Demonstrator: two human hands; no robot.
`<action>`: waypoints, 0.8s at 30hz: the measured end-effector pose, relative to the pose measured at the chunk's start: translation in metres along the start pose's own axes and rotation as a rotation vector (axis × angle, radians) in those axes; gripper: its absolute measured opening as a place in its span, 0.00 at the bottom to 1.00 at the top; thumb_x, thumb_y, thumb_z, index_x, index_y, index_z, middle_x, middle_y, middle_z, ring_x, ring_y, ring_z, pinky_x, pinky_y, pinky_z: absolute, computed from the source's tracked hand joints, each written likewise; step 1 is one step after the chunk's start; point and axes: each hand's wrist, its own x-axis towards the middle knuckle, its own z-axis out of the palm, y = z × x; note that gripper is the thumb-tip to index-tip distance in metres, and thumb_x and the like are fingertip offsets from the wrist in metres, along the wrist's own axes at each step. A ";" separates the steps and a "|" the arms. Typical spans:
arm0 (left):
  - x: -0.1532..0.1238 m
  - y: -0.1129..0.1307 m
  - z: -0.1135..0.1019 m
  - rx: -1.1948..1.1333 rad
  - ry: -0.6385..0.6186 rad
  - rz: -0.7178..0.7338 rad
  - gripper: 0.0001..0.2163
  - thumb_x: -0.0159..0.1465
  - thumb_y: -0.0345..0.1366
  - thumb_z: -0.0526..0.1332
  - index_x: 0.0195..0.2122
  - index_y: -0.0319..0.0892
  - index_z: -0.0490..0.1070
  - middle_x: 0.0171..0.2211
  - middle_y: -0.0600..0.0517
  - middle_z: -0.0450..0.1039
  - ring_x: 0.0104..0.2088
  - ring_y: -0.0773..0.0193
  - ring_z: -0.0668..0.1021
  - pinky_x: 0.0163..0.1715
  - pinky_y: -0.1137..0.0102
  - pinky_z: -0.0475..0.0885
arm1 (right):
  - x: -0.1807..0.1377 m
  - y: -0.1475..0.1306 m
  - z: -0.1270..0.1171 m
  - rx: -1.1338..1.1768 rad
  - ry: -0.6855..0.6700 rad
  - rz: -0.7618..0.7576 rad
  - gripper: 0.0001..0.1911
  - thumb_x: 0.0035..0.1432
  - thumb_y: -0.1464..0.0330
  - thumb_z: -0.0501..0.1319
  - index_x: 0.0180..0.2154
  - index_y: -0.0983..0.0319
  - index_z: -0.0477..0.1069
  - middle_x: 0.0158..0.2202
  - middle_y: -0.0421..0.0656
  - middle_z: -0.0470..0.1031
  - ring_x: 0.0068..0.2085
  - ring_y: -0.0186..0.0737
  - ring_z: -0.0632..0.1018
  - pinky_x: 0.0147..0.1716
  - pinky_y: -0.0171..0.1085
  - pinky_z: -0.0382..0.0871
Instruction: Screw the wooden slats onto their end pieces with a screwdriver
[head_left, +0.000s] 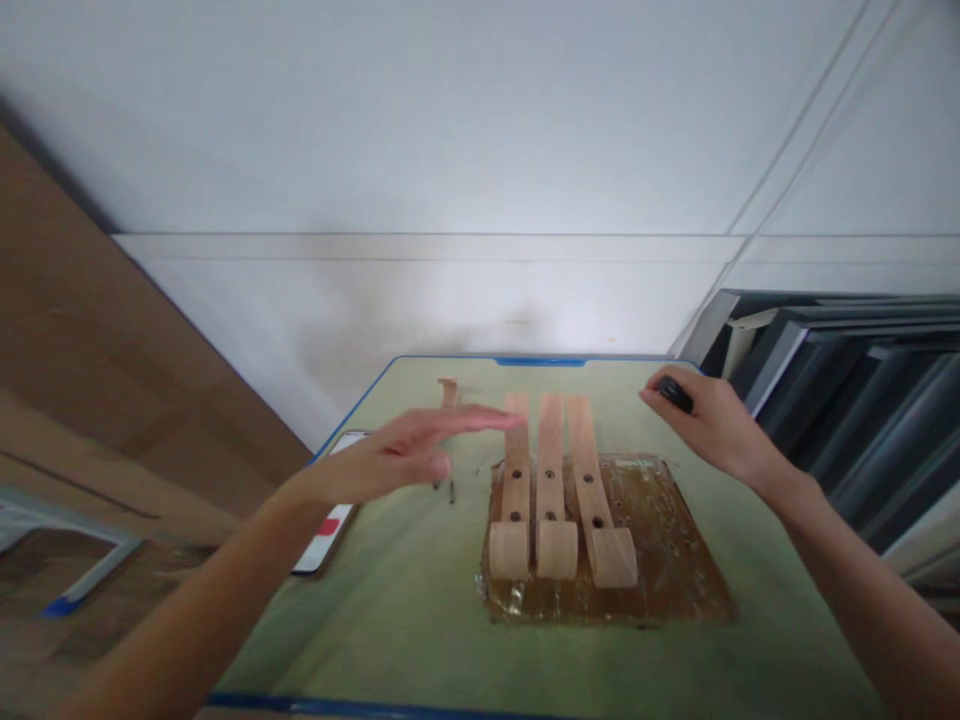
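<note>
While R hand clamps blk handle nr far-R bench corner, L hand, thumb apart, hovers nr wooden hook; L-edge phone text unreadable.

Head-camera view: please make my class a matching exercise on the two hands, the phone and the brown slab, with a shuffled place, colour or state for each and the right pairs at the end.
Column one
1. Left hand
2. Right hand
3. Phone
4. Brown slab

Column two
A. Beneath the rounded ends of three wooden pieces
B. Open and outstretched
C. Shows red on white
D. Closed around a black object

Right pairs: 1-B, 2-D, 3-C, 4-A
</note>
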 end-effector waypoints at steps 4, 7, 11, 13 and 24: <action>-0.024 -0.012 -0.004 0.211 0.181 -0.272 0.14 0.62 0.43 0.55 0.46 0.45 0.69 0.47 0.49 0.72 0.47 0.59 0.73 0.50 0.64 0.66 | -0.013 0.009 0.014 0.065 -0.161 -0.059 0.12 0.58 0.63 0.52 0.34 0.62 0.70 0.29 0.43 0.75 0.29 0.38 0.73 0.30 0.36 0.64; -0.038 -0.026 0.006 0.407 0.189 -0.396 0.12 0.61 0.41 0.55 0.42 0.43 0.70 0.41 0.49 0.75 0.39 0.61 0.75 0.41 0.68 0.70 | -0.020 0.008 0.018 0.117 -0.269 -0.108 0.13 0.59 0.63 0.51 0.35 0.62 0.71 0.31 0.43 0.76 0.30 0.38 0.74 0.30 0.35 0.65; -0.050 -0.039 0.018 0.563 0.181 -0.464 0.11 0.62 0.37 0.52 0.41 0.42 0.71 0.37 0.49 0.75 0.35 0.62 0.76 0.37 0.70 0.70 | -0.025 0.008 0.020 0.146 -0.348 -0.146 0.13 0.59 0.63 0.51 0.34 0.63 0.70 0.31 0.44 0.74 0.31 0.39 0.72 0.32 0.37 0.63; -0.053 -0.042 0.023 0.591 0.171 -0.481 0.11 0.62 0.36 0.52 0.41 0.42 0.71 0.36 0.48 0.75 0.36 0.61 0.76 0.37 0.69 0.69 | -0.028 0.011 0.020 0.148 -0.376 -0.147 0.14 0.59 0.62 0.51 0.31 0.63 0.69 0.28 0.43 0.71 0.30 0.38 0.70 0.31 0.37 0.61; -0.035 -0.042 0.069 0.738 0.086 -0.566 0.11 0.61 0.42 0.52 0.30 0.41 0.68 0.32 0.48 0.72 0.31 0.59 0.74 0.30 0.69 0.64 | -0.049 0.008 0.004 0.349 -0.671 -0.181 0.06 0.53 0.67 0.57 0.26 0.60 0.62 0.23 0.37 0.60 0.26 0.34 0.63 0.24 0.33 0.54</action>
